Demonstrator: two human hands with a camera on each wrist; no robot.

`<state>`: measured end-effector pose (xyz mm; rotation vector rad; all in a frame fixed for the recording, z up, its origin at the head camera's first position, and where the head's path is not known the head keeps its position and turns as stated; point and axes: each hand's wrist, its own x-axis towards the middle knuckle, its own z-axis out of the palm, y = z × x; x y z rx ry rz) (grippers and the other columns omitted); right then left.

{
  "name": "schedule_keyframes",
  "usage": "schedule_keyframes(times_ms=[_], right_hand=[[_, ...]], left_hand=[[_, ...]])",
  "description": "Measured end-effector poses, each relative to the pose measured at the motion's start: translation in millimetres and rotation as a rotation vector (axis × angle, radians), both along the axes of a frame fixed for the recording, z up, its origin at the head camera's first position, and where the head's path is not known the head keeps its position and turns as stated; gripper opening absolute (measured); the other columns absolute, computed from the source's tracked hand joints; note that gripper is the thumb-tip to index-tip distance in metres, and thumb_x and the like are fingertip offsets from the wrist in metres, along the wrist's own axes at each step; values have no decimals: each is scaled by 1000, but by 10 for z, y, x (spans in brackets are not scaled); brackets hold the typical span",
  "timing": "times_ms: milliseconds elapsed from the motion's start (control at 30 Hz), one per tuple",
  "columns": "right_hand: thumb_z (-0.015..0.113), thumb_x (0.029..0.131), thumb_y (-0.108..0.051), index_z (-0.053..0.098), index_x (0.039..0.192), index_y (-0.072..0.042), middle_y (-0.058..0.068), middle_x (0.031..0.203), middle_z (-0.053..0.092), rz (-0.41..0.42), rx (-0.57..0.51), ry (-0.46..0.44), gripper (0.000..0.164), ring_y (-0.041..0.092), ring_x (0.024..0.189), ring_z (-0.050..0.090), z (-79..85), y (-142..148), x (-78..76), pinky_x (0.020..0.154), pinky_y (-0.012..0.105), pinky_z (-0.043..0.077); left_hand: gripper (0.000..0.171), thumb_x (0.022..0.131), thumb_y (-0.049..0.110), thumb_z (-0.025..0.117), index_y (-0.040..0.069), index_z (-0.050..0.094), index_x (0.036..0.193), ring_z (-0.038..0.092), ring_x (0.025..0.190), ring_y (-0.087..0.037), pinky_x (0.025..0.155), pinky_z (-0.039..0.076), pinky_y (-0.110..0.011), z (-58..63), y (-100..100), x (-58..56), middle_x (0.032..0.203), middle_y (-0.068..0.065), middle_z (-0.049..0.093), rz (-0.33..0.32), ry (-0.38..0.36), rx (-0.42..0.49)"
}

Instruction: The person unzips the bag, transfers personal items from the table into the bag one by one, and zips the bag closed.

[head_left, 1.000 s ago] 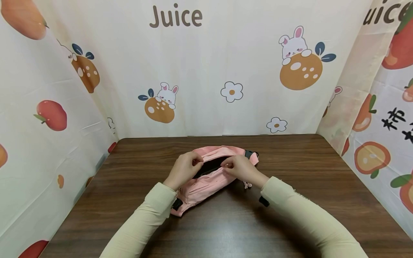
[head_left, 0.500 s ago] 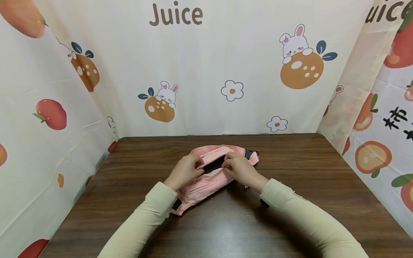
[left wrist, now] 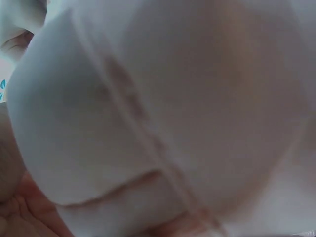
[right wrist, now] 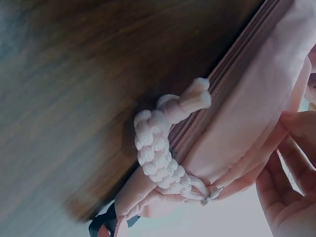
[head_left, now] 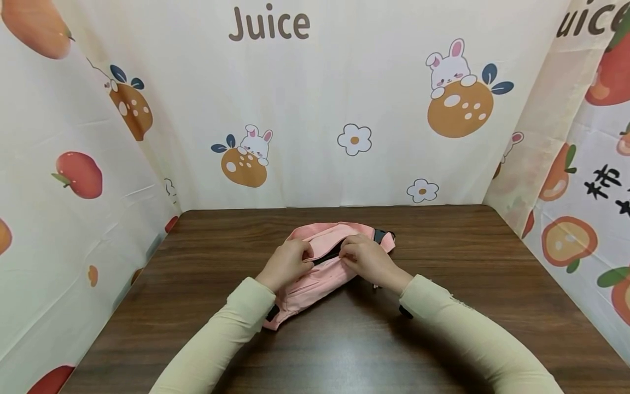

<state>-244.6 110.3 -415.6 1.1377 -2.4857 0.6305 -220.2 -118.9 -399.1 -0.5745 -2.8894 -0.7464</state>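
A pink waist bag (head_left: 307, 290) lies slantwise on the wooden table, its dark zip opening (head_left: 330, 253) reduced to a narrow slit. At the left end of that slit my left hand (head_left: 287, 265) pinches the bag's edge between thumb and fingers. My right hand (head_left: 370, 262) pinches the fabric near the slit's right end; the right wrist view shows its thumb and fingers on the pink cloth. A pale braided cord pull (right wrist: 155, 148) hangs beside another zip (right wrist: 222, 81) on the bag's side. Sleeve cloth (left wrist: 163, 98) covers most of the left wrist view.
Black buckle parts sit at the bag's right end (head_left: 379, 235) and lower left end (head_left: 272, 313). Beside the right cuff is a small black piece (head_left: 405, 312). The brown table (head_left: 344, 350) is enclosed by fruit-printed curtains (head_left: 315, 109).
The bag's opening has narrowed from a wide dark gap to a slit. The left hand has shifted slightly right and down; the right hand stays at the opening's right end.
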Motion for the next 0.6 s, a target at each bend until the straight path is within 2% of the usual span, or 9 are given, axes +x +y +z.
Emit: schedule_keyframes(times_ms=[233, 600], right_hand=[[75, 81, -6, 72, 82, -15, -3, 88, 63, 41, -23, 61, 10, 14, 87, 59, -8, 47, 15, 81, 32, 50], [81, 76, -6, 73, 80, -13, -2, 87, 65, 127, -64, 239, 12, 16, 85, 62, -37, 141, 38, 80, 33, 50]], left_hand=[[5, 78, 6, 69, 10, 66, 79, 47, 60, -12, 57, 40, -27, -3, -1, -7, 70, 3, 54, 4, 8, 6], [7, 79, 5, 67, 11, 65, 77, 47, 57, -12, 55, 38, -26, 28, -30, -17, 65, 3, 53, 26, -25, 40]])
